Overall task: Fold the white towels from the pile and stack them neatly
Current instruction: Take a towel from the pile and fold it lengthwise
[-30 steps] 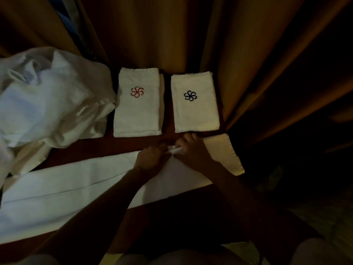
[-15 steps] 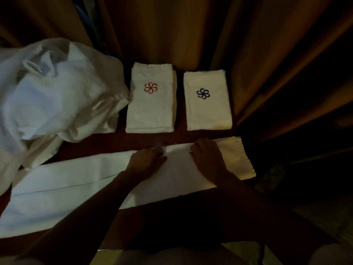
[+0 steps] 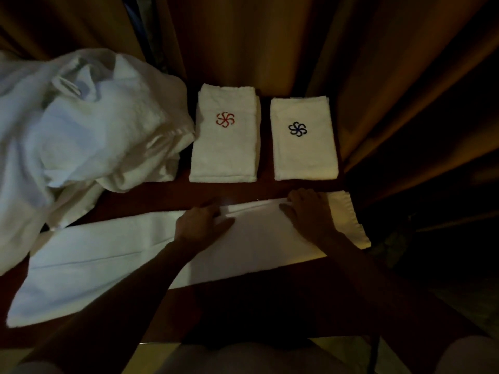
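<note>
A long white towel (image 3: 108,255), folded lengthwise, lies across the dark red table (image 3: 151,195) in front of me. My left hand (image 3: 201,225) rests flat on its middle, fingers spread toward the far edge. My right hand (image 3: 310,211) presses flat on the towel near its right end. Behind them lie two folded towels side by side: one with a red emblem (image 3: 225,136) and one with a blue emblem (image 3: 303,139). A loose pile of white towels (image 3: 75,125) sits at the left.
Heavy brown curtains (image 3: 270,41) hang right behind the table. The towel's right end reaches the table's right edge, with dark floor beyond. The near table edge runs just in front of my body.
My hands were pinching the towel's far edge close together a second ago. They have let go, moved apart and now lie flat on the cloth, the right hand further to the right.
</note>
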`<state>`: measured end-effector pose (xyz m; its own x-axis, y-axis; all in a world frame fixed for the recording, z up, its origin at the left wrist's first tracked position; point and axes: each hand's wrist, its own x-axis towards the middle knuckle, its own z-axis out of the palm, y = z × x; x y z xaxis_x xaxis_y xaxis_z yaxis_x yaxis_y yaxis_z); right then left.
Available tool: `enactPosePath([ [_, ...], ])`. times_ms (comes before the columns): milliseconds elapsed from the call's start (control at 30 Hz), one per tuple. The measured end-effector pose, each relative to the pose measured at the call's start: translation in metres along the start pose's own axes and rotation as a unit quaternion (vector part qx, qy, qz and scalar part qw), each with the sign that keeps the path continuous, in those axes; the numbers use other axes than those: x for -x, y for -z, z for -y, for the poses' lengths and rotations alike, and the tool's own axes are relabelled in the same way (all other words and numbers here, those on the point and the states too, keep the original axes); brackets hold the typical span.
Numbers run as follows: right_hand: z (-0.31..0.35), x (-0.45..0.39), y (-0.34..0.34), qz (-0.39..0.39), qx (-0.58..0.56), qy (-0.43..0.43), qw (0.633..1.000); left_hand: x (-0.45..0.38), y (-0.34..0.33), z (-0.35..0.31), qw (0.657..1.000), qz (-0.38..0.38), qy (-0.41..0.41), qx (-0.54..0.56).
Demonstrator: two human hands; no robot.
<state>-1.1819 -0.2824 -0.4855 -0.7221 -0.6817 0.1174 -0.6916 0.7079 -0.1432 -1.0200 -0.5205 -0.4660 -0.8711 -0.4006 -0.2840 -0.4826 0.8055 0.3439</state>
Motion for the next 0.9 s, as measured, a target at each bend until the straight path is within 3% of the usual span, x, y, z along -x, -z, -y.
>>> enactPosePath([
  [267, -0.044, 0.011, 0.011, 0.035, 0.059, -0.093, 0.993, -0.009, 0.018, 0.013, 0.991, 0.102, 0.047, 0.071],
  [533, -0.043, 0.006, 0.021, 0.043, 0.066, -0.197, 0.977, -0.021, 0.019, 0.012, 0.981, 0.113, 0.117, 0.107],
  [633, -0.008, -0.001, 0.020, -0.043, 0.079, -0.112, 0.990, -0.021, 0.014, 0.010, 0.983, 0.104, 0.125, 0.083],
  [700, 0.034, -0.006, 0.018, -0.089, 0.013, -0.008, 0.996, -0.018, 0.013, 0.008, 0.986, 0.085, 0.121, 0.074],
  [800, 0.092, -0.011, 0.004, -0.051, -0.082, 0.107, 0.990, -0.011, 0.015, 0.008, 0.992, 0.070, 0.070, 0.076],
  [900, 0.107, -0.011, -0.010, -0.010, -0.086, 0.104, 0.991, 0.001, 0.026, 0.024, 0.995, 0.065, -0.005, 0.069],
])
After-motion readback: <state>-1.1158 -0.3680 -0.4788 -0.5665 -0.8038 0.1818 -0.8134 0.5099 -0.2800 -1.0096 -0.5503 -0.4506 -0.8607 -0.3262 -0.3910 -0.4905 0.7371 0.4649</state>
